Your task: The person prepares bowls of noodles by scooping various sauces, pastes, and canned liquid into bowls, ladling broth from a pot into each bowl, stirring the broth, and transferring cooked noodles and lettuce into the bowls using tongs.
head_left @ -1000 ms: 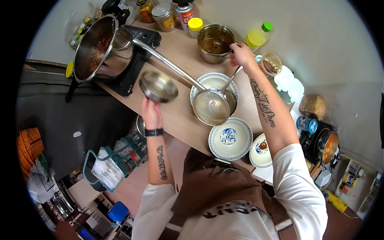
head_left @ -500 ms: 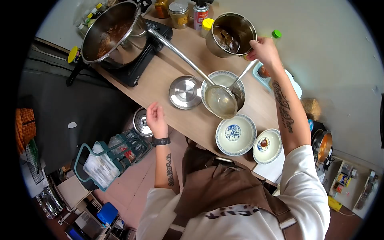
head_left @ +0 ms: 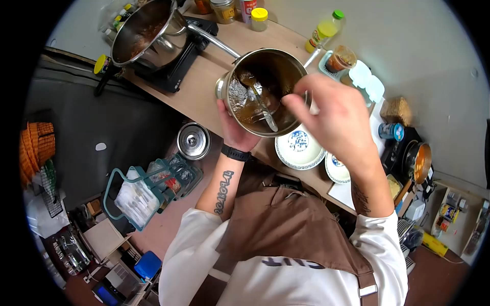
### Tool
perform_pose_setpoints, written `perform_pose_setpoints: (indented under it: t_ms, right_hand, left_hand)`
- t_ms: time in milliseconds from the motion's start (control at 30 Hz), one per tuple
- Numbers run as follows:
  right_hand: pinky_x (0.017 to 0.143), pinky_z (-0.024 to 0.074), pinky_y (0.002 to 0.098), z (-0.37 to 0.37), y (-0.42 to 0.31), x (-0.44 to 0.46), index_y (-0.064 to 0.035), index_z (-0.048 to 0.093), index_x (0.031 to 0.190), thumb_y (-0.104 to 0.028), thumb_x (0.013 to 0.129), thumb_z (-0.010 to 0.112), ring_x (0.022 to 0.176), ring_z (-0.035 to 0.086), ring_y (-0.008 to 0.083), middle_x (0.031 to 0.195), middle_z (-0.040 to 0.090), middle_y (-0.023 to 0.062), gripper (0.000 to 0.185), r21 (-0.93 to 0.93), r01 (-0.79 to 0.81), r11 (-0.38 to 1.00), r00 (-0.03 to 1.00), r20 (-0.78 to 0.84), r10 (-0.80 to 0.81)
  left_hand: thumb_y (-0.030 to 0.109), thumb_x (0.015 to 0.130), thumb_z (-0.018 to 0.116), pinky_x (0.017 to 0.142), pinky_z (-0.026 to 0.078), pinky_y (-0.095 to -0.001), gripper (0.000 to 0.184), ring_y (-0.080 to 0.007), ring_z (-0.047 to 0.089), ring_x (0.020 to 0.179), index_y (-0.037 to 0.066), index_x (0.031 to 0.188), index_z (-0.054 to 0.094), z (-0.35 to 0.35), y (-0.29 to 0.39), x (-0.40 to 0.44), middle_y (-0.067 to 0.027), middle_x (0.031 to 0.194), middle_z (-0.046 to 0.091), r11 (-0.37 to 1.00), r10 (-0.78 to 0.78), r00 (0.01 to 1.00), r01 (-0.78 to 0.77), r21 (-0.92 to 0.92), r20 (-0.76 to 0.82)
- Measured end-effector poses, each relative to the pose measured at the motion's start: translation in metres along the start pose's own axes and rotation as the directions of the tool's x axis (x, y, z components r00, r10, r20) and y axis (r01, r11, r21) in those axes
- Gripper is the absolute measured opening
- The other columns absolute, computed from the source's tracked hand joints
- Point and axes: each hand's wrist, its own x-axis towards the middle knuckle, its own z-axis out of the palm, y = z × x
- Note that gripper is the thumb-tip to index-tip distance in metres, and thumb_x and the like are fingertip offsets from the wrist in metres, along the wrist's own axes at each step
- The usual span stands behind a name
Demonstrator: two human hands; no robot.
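Observation:
A deep steel pot (head_left: 292,76) hangs tilted toward me above the table, with dark brown liquid and a metal spoon (head_left: 266,110) inside. My left hand (head_left: 238,127) holds the pot from its left side and underneath, its fingers partly hidden. At the pot's right rim, my right hand (head_left: 334,115) is open, thumb and index finger apart, slightly blurred; its other fingers are hidden. Below the pot stand a blue-and-white bowl (head_left: 301,157) and a smaller bowl (head_left: 337,171). From behind the pot sticks out a long steel handle (head_left: 214,41); its other end is hidden.
A large pot (head_left: 166,48) of brown food sits on a black portable stove (head_left: 178,71) at the left. Jars, a yellow-lidded container (head_left: 259,19) and a green-capped bottle (head_left: 326,30) line the back. A round steel lid (head_left: 194,141) lies lower left, beside a green caddy (head_left: 138,196).
The pot has come from the back of the table toward me, over the bowls. My left hand has moved right and taken hold of it; my right hand has opened at its rim.

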Motion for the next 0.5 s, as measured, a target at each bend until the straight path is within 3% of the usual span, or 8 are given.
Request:
perform_pose_setpoints:
  t_ms: [33,67,167,367,500]
  right_hand:
    - [0.070,0.0559,0.0408,0.000,-0.006,-0.001,-0.0013,0.069,0.084,-0.029,0.086,0.069,0.073,0.069,0.0349,0.070,0.067,0.0155,0.028,-0.047,0.018,0.999,0.987,0.162,-0.010]
    - [0.071,0.0568,0.0417,0.003,-0.010,0.004,-0.0013,0.072,0.081,-0.024,0.084,0.067,0.076,0.071,0.0345,0.075,0.070,0.0174,0.023,-0.158,0.037,0.987,0.926,0.377,0.026]
    - [0.071,0.0575,0.0424,0.015,-0.015,0.017,-0.0005,0.073,0.080,-0.016,0.081,0.064,0.079,0.071,0.0352,0.079,0.071,0.0197,0.018,-0.168,0.008,0.986,0.744,0.659,0.107]
    - [0.069,0.0571,0.0433,-0.004,-0.002,0.003,0.0016,0.072,0.085,-0.010,0.079,0.059,0.077,0.071,0.0356,0.080,0.071,0.0197,0.018,-0.275,-0.043,0.960,0.880,0.445,0.167]
    - [0.064,0.0555,0.0436,-0.013,0.015,-0.018,0.0002,0.064,0.081,-0.010,0.081,0.058,0.071,0.069,0.0345,0.073,0.068,0.0160,0.011,-0.277,0.099,0.956,0.980,0.193,-0.045]
  left_hand:
    - [0.077,0.090,0.042,0.115,0.035,-0.0497,0.089,-0.0322,0.044,0.137,0.012,0.152,0.039,-0.001,-0.004,-0.002,-0.0115,0.152,0.044,1.000,0.009,1.000,-0.009,-0.007,0.001]
    - [0.077,0.090,0.041,0.115,0.034,-0.0495,0.089,-0.0320,0.044,0.137,0.012,0.152,0.039,0.004,-0.008,-0.004,-0.0114,0.152,0.044,1.000,0.010,1.000,-0.010,-0.012,-0.001]
    - [0.077,0.091,0.039,0.116,0.033,-0.0485,0.088,-0.0307,0.043,0.138,0.013,0.151,0.039,0.001,-0.017,-0.009,-0.0101,0.151,0.046,1.000,-0.018,1.000,0.019,-0.010,0.011]
    - [0.075,0.092,0.041,0.115,0.033,-0.0496,0.085,-0.0290,0.044,0.137,0.013,0.150,0.041,-0.003,-0.022,-0.010,-0.0089,0.150,0.047,0.999,-0.014,1.000,0.014,0.047,0.008]
    - [0.075,0.092,0.042,0.115,0.034,-0.0509,0.085,-0.0308,0.045,0.136,0.013,0.149,0.041,0.007,-0.026,-0.012,-0.0105,0.151,0.046,0.999,-0.043,0.998,0.042,0.019,0.055]
